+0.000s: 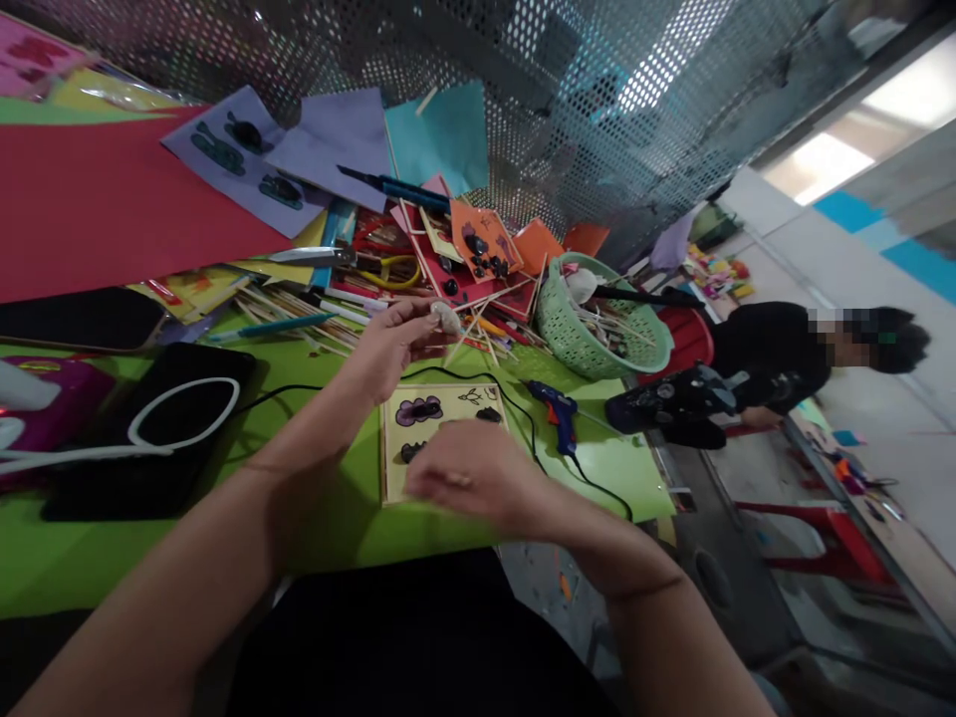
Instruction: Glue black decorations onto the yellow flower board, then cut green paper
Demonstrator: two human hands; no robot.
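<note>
My left hand (399,344) pinches a small pale, speckled stone-like piece (446,319) above the cluttered back part of the green table. Below it lies a cream card (394,468) in a thin wooden frame, with a purple shape (418,410) bearing a dark piece, other dark pieces and line drawings. Blurred by motion, my right hand (474,478) is over the card's lower right part, its fingers curled downward and partly hidden. What it holds, if anything, cannot be made out. A blue glue gun (557,413) rests to the right of the card.
A green basket (557,319) of sticks stands behind the glue gun. Scissors (314,256), sticks and coloured papers (440,134) cover the back. Black devices (156,418) and a white cable lie left. A black cord runs behind the card. A person (777,349) is at the right.
</note>
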